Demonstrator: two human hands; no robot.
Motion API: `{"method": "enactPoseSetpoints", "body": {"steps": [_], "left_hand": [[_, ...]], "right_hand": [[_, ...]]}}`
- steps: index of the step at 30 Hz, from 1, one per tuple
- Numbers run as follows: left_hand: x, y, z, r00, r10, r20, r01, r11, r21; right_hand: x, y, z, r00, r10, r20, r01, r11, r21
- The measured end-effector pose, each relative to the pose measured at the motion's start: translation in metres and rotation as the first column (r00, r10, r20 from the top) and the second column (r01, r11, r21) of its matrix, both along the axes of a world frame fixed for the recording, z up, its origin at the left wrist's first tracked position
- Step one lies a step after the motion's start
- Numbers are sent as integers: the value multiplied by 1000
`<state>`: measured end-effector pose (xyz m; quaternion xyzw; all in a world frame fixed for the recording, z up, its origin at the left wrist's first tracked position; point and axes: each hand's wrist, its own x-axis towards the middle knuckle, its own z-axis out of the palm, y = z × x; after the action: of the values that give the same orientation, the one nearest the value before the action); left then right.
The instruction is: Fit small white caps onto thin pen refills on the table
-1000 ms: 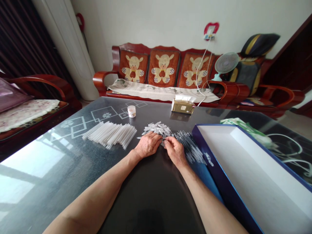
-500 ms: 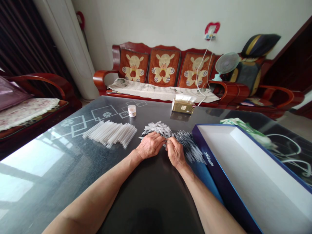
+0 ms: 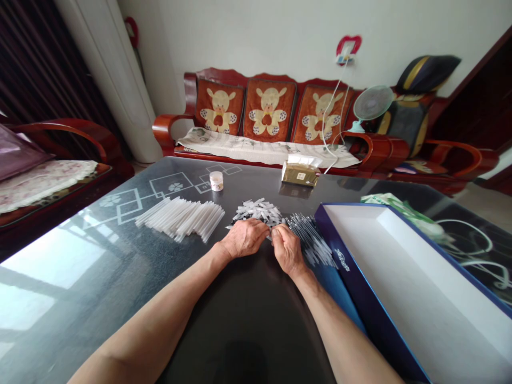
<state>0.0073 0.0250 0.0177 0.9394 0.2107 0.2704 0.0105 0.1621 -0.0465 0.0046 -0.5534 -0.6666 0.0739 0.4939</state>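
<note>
My left hand (image 3: 247, 238) and my right hand (image 3: 287, 249) meet over the dark table, fingers closed in a pinch, fingertips nearly touching. Whatever lies between them is too small and hidden to make out. Just beyond my hands is a heap of small white and black pen parts (image 3: 259, 209). Thin dark-and-clear pen refills (image 3: 310, 237) lie in a pile beside my right hand. To the left, white translucent pen barrels (image 3: 182, 218) are laid side by side in a row.
A large blue box with a white inside (image 3: 400, 256) stands at the right, a green and white plastic bag (image 3: 408, 213) behind it. Toward the back of the glossy table (image 3: 132, 272) are a small white jar (image 3: 216, 181) and a tissue box (image 3: 301, 174).
My fingertips have drawn slightly apart, with the left hand shifting a little to the left. The piles and the box stay where they were.
</note>
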Motion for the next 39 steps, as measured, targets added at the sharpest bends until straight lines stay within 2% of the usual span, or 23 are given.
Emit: {"method": "enactPoseSetpoints", "body": {"steps": [7, 10, 12, 14, 16, 18, 19, 21, 22, 25, 27, 28, 30, 33, 36, 39], "left_hand": [[2, -1, -1, 1000, -11, -3, 12, 996, 83], [2, 0, 0, 1000, -19, 22, 17, 994, 104], [2, 0, 1, 991, -8, 130, -8, 993, 121], [1, -1, 2, 953, 52, 300, -83, 993, 89], [1, 0, 1, 876, 191, 442, -182, 981, -63], [2, 1, -1, 796, 360, 487, -214, 919, -331], [3, 2, -3, 765, 426, 483, -178, 861, -477], [7, 4, -5, 713, 498, 493, -3, 706, -708], [9, 5, -5, 676, 523, 520, 115, 622, -775], [13, 9, -4, 544, 602, 584, 436, 392, -810], [13, 11, -2, 491, 642, 588, 555, 289, -780], [12, 12, -1, 476, 654, 588, 586, 262, -766], [9, 15, 0, 456, 668, 588, 607, 250, -755], [5, 18, 3, 444, 686, 577, 583, 268, -767], [4, 19, 3, 442, 695, 567, 558, 282, -781], [4, 19, 2, 455, 683, 571, 546, 292, -785]], "right_hand": [[-3, 1, -3, 975, -36, -218, -8, 980, -198], [-2, 5, -7, 957, -63, -282, 0, 975, -221], [0, 9, -12, 930, -116, -349, 43, 977, -209], [3, 13, -16, 868, -177, -463, 80, 972, -221], [6, 15, -19, 804, -212, -556, 84, 965, -247], [7, 15, -19, 806, -199, -558, 67, 966, -249], [6, 13, -18, 833, -174, -525, 57, 971, -231], [3, 10, -14, 905, -96, -414, 27, 985, -171], [1, 8, -12, 936, -53, -349, 5, 991, -137], [-5, 5, -7, 978, 39, -205, -53, 997, -62], [-6, 5, -7, 987, 23, -157, -26, 999, -19], [-5, 6, -8, 992, -9, -129, 9, 1000, 1], [-4, 7, -10, 995, -88, -47, 89, 996, 23], [-1, 7, -16, 979, -160, 125, 164, 986, -18], [-2, 5, -18, 948, -169, 270, 192, 979, -62], [-4, 3, -18, 924, -165, 344, 202, 976, -75]]}}
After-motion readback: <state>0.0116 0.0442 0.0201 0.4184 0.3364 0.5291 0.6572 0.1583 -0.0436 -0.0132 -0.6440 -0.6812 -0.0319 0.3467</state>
